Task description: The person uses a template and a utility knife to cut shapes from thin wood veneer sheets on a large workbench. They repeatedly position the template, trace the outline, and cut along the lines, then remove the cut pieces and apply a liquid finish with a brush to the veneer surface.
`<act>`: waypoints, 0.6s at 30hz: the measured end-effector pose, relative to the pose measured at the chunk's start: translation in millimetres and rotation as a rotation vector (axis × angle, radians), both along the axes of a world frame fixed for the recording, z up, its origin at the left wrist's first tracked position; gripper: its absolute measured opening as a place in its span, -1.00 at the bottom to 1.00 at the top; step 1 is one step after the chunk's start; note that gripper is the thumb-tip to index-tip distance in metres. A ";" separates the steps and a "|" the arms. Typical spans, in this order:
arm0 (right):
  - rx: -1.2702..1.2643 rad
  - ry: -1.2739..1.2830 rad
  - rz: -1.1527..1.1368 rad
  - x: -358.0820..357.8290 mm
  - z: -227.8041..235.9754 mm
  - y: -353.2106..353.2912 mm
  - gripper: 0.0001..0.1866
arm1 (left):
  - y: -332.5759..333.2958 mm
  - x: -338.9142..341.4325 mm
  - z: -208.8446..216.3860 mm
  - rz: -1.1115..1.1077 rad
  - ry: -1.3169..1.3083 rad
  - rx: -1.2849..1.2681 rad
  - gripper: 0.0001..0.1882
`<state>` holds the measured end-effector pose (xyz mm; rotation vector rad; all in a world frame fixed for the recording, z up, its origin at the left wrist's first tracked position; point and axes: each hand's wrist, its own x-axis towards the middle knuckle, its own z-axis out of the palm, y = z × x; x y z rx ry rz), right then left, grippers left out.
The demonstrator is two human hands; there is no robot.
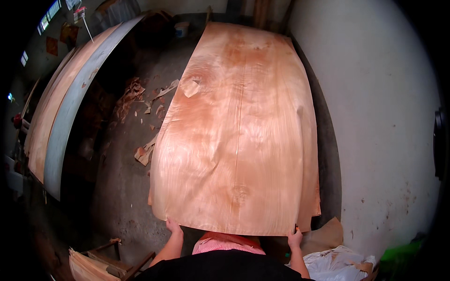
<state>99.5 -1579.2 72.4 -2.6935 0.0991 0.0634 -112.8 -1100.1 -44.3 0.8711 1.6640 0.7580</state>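
grips the wood sheet (234,140) by its near corners with pinched fingers of left hand (174,227) and right hand (294,239); has it lengthwise straight ahead, with wider floor (123,199) past its left edge, but a narrow gap before the wall (389,126).

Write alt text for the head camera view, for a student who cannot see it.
A person's left hand and right hand hold the near edge of a large, pinkish-brown wood sheet stretching away. Scraps lie on the grey floor to its left, and a pale wall stands to its right.
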 end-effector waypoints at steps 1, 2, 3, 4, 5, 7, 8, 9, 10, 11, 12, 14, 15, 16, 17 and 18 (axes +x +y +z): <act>0.041 0.154 -0.111 4.9 21.1 13.5 -0.59 | -9.9 -2.9 -4.3 0.028 -0.019 -0.033 -0.64; 0.049 0.146 -0.103 7.9 18.2 12.3 -0.62 | -14.3 -1.9 -7.2 0.047 -0.040 -0.067 -0.64; 0.062 0.141 -0.096 10.6 11.1 11.1 -0.65 | -12.8 1.2 -15.2 0.030 -0.076 -0.043 -0.65; 0.074 0.144 -0.085 12.1 1.2 7.6 -0.68 | -11.8 2.7 -26.2 0.016 -0.104 -0.020 -0.65; 0.068 0.119 -0.083 17.1 -9.8 6.6 -0.68 | -10.7 4.1 -37.2 0.001 -0.131 0.002 -0.65; 0.050 0.067 -0.099 30.9 -35.3 4.6 -0.69 | 3.3 29.9 -54.3 -0.003 -0.185 -0.093 -0.64; 0.078 0.048 -0.093 40.1 -48.0 3.7 -0.68 | 7.0 47.1 -57.9 -0.008 -0.218 -0.153 -0.62; 0.107 0.037 -0.066 55.0 -62.8 7.6 -0.67 | 10.8 58.9 -58.1 0.006 -0.258 -0.206 -0.60; 0.135 0.023 -0.051 65.3 -71.0 10.3 -0.67 | 14.8 69.2 -65.4 -0.010 -0.301 -0.213 -0.61; 0.142 0.046 -0.046 73.6 -75.3 15.3 -0.66 | 20.7 71.6 -79.7 -0.023 -0.307 -0.177 -0.62; 0.143 0.063 -0.045 82.2 -79.5 20.2 -0.65 | 20.5 77.2 -84.4 -0.024 -0.294 -0.191 -0.63; 0.138 0.082 -0.053 86.7 -84.2 24.3 -0.63 | 18.1 89.2 -86.7 -0.031 -0.269 -0.225 -0.64; 0.134 0.082 -0.040 87.7 -82.8 28.5 -0.62 | 13.2 83.2 -85.1 -0.030 -0.217 -0.240 -0.64; 0.122 0.081 -0.056 86.8 -84.9 24.3 -0.62 | 7.4 85.9 -88.9 -0.056 -0.161 -0.268 -0.64; 0.128 0.072 -0.055 86.4 -93.2 16.2 -0.61 | 2.8 89.4 -93.4 -0.078 -0.107 -0.296 -0.65; 0.133 0.068 -0.039 87.0 -99.4 10.1 -0.61 | -0.5 88.8 -100.0 -0.051 -0.159 -0.299 -0.65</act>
